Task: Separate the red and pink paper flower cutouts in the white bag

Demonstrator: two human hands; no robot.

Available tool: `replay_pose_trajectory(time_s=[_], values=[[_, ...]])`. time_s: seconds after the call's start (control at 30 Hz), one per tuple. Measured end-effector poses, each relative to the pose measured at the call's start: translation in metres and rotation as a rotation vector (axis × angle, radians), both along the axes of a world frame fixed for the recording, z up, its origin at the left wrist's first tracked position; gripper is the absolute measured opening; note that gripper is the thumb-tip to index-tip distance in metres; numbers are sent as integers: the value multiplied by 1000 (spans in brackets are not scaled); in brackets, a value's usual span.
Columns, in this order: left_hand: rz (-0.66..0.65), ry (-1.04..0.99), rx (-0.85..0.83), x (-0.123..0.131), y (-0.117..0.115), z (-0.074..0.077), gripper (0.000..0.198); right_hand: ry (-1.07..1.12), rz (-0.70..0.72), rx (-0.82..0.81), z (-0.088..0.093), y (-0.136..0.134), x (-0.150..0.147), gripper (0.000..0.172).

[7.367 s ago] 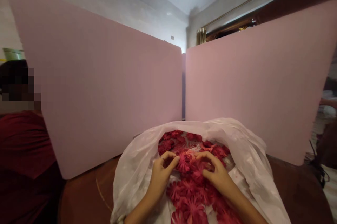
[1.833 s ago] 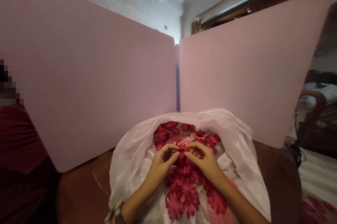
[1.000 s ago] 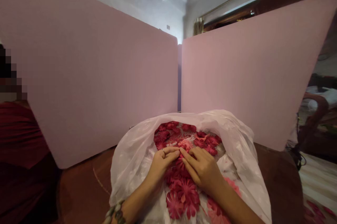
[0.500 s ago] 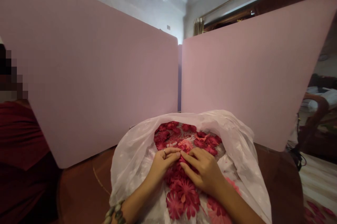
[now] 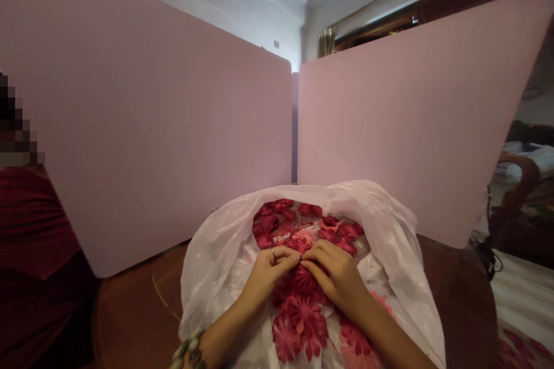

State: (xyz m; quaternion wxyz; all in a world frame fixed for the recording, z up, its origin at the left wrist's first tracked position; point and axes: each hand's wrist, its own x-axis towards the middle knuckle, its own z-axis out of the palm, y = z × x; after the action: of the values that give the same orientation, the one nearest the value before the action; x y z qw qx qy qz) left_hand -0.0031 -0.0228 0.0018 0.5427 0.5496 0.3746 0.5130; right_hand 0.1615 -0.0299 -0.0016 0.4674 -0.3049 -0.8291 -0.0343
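Note:
An open white plastic bag point(image 5: 216, 265) lies on a brown table point(image 5: 130, 311), filled with several red and pink fabric flowers point(image 5: 303, 323). Both hands rest on the heap inside it. My left hand point(image 5: 270, 271), with a ring on one finger and a bead bracelet at the wrist, has its fingers curled and pinched on a red flower at the middle of the pile. My right hand point(image 5: 335, 274) meets it fingertip to fingertip, fingers bent and pressed on the same flower. The flower between the fingertips is mostly hidden.
Two tall pink panels point(image 5: 173, 144) stand upright behind the bag and meet at a narrow gap. A person in dark red clothing point(image 5: 30, 253) sits at the left. A wooden chair point(image 5: 515, 196) and dark cables are at the right, with more red flowers at the lower right corner.
My right hand's fingers curled from lying flatter on the flowers into a pinch against the left fingertips. The view has barely shifted; the bag has not moved.

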Motion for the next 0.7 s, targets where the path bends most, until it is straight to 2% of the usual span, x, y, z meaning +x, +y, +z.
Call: replay_pose_trajectory(time_s=[0.2, 0.3, 0.4, 0.57, 0.63, 0.7], values=[[-41, 17, -48, 1, 0, -4, 33, -95, -33, 8, -2, 2, 1, 18], [-14, 37, -35, 2, 0, -4, 34, -128, -31, 18, -3, 3, 0, 19], [81, 44, -30, 0, 3, -3, 33, -146, -15, 52, -2, 1, -2, 19], [393, -115, 38, -17, 15, 6, 28, -153, 41, 64, 0, -2, -5, 19], [453, -131, 69, -23, 18, 10, 28, -140, 51, 47, 1, -3, -6, 19], [458, -90, 108, -25, 17, 12, 26, -98, 46, 33, 0, -3, -6, 17]])
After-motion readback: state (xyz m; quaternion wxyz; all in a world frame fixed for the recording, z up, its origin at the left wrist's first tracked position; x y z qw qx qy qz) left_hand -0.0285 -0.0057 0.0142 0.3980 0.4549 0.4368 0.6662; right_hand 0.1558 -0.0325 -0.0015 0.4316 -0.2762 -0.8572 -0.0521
